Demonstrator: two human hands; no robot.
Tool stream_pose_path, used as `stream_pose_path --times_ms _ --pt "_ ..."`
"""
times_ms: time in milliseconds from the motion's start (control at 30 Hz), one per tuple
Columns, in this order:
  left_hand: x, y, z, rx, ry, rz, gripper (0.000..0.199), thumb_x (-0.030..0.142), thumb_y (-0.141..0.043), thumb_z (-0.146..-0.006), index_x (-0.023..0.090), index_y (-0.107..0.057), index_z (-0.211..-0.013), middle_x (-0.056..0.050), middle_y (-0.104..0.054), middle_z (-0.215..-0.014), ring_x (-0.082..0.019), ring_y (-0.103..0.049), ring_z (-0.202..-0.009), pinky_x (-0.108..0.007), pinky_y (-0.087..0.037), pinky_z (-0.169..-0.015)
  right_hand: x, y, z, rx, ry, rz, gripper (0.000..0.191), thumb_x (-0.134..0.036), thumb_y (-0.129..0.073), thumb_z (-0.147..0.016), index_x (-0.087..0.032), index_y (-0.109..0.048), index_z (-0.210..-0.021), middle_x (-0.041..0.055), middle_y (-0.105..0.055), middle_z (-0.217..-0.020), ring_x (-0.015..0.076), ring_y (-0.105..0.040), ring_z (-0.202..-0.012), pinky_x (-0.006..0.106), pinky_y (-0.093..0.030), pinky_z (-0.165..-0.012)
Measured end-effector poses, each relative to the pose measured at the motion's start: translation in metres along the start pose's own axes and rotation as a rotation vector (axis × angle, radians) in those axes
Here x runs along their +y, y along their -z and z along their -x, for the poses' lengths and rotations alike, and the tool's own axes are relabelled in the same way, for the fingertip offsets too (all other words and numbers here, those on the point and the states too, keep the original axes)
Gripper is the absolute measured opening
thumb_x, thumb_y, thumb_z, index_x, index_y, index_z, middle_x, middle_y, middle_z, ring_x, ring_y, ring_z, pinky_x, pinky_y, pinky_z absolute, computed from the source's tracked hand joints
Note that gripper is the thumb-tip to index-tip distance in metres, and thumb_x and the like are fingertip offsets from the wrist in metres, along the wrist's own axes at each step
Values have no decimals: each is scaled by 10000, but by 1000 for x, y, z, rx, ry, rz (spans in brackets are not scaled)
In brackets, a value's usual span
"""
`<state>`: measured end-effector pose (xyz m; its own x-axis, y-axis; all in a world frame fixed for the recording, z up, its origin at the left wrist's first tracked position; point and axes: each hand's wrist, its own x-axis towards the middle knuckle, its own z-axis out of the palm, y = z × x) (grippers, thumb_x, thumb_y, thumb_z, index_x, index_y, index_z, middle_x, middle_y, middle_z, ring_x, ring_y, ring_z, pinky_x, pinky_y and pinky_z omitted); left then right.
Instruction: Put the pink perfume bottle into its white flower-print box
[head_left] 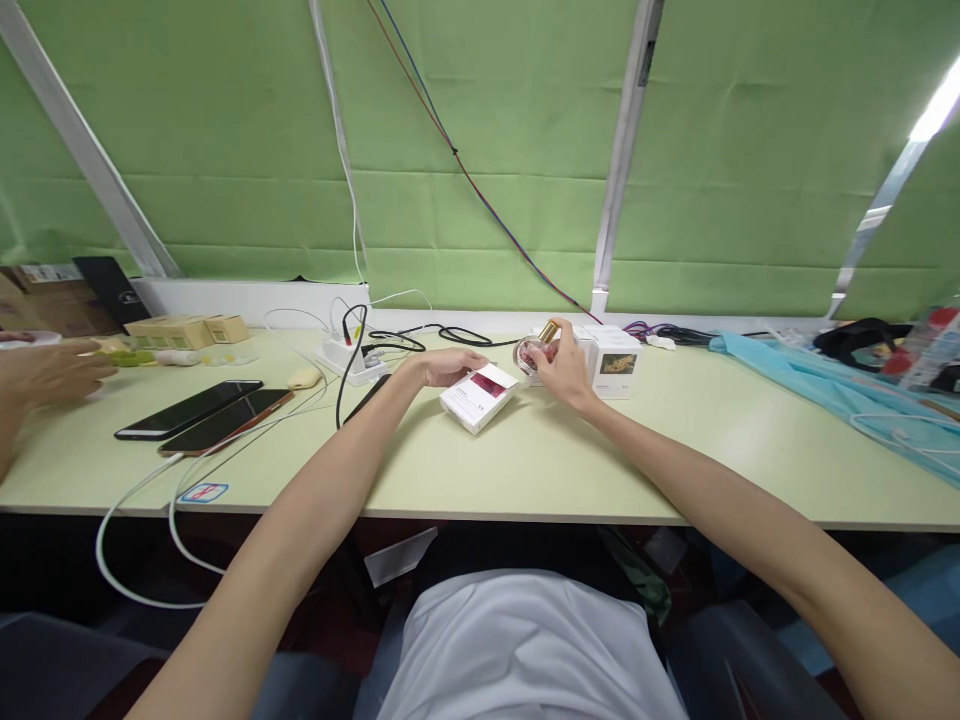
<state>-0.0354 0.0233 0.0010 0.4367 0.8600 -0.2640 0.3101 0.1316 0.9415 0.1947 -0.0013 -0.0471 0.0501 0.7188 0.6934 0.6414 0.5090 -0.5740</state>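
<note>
My left hand (451, 366) grips a small white box (478, 398) with a dark red picture on its front, tilted just above or on the table. To its right, my right hand (561, 362) has its fingers closed round a clear round perfume bottle (529, 357) with a gold cap, which leans to the right. Behind the right hand stand white boxes (616, 362), the nearest showing a picture with yellow on dark. My fingers hide part of the bottle and the far edge of the white box.
Two phones (225, 420) lie on the pale table (585, 470) at left, with cables and a power strip (352, 358) behind. Another person's hand (60, 375) is at far left, near small yellowish boxes (187, 330). Blue plastic sheeting (832, 385) covers the right end.
</note>
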Motion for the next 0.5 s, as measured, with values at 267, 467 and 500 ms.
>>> stream_pose_path --times_ms 267,467,500 --pt "-1 -13 -2 -122 -86 -36 176 247 -827 -699 151 -694 -762 -73 -717 -754 -182 -662 -646 -286 -524 -616 -6 0 3 -12 -74 -51 547 -395 -518 -841 -186 -406 -1333 51 -634 -864 248 -587 -790 411 -462 -821" --pt "0 -16 -2 -58 -87 -8 216 250 -840 -696 141 -685 -798 -74 -714 -740 -194 -669 -633 -303 -540 -600 -9 -3 5 -23 -169 -136 506 -404 -581 -809 -194 -448 -1250 56 -632 -907 236 -593 -832 390 -471 -824" --pt "0 -17 -2 -49 -84 -6 216 249 -835 -707 141 -680 -811 -71 -712 -738 -193 -670 -629 -306 -541 -604 -10 -4 5 -27 -181 -153 488 -405 -589 -809 -198 -457 -1230 51 -631 -903 231 -594 -832 385 -473 -822"
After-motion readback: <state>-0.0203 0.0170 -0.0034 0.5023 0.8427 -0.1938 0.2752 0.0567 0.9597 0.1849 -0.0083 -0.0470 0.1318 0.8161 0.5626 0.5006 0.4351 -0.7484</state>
